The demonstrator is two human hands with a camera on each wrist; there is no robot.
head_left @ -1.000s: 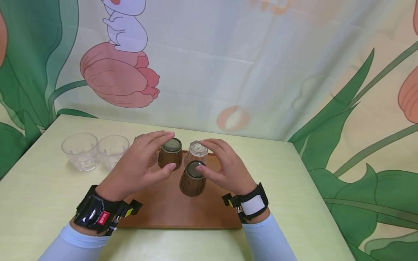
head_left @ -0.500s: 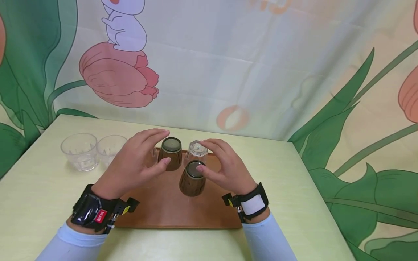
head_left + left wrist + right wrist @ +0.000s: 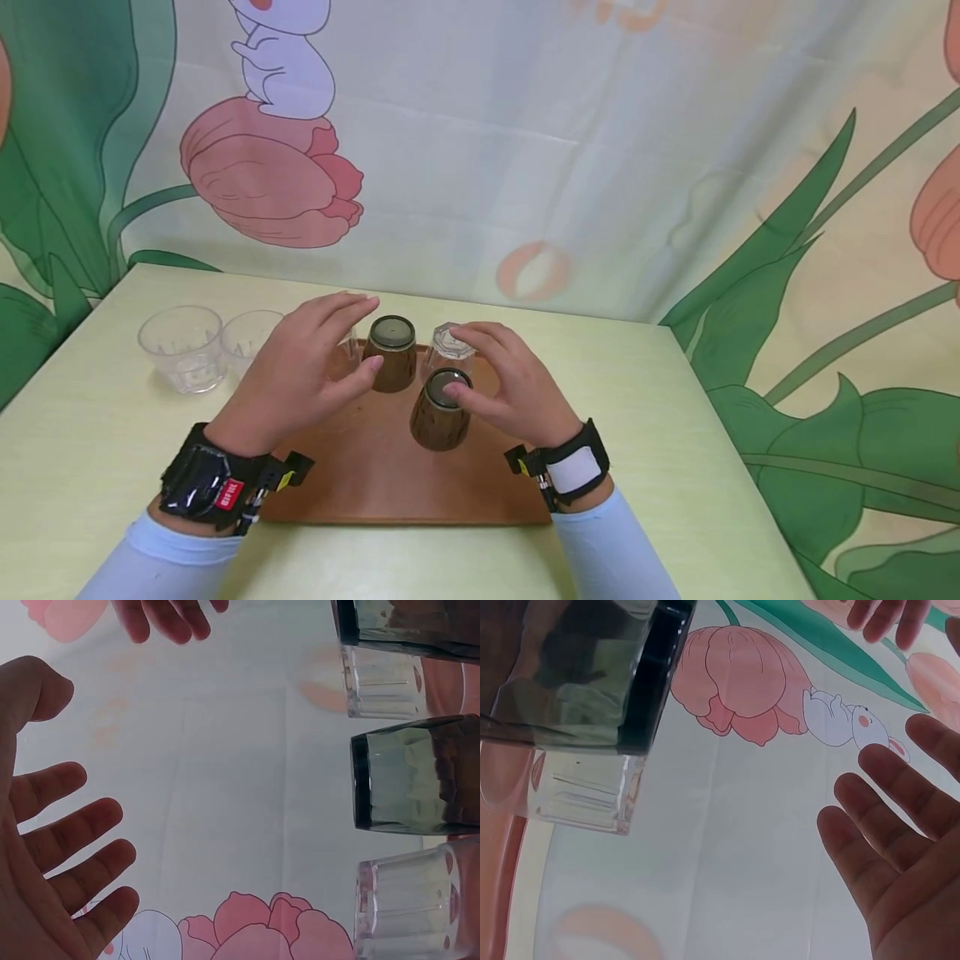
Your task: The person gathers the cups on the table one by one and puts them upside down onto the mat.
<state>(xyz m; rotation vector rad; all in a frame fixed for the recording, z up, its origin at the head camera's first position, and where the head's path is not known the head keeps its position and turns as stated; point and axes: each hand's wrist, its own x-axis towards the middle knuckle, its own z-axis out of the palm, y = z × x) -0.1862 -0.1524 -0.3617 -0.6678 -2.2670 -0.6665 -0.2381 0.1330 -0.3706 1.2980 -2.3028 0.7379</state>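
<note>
Two smoky dark glasses stand upside down on a brown tray: a rear one and a front one. Behind the front glass is an upturned clear glass; another clear glass is partly hidden by my left hand. That hand hovers over the tray's left side, fingers spread, holding nothing. My right hand hovers at the right, its thumb overlapping the front dark glass in the head view. In the right wrist view, a gap separates these fingers from the dark glass.
Left of the tray, two clear glasses stand mouth up on the pale table: one at the far left, the other partly behind my left hand. A printed curtain hangs behind the table.
My left hand has drifted left and slightly up, uncovering more of the rear dark glass and the clear glass beside it. The right hand has hardly moved, and the glasses stay in place.
</note>
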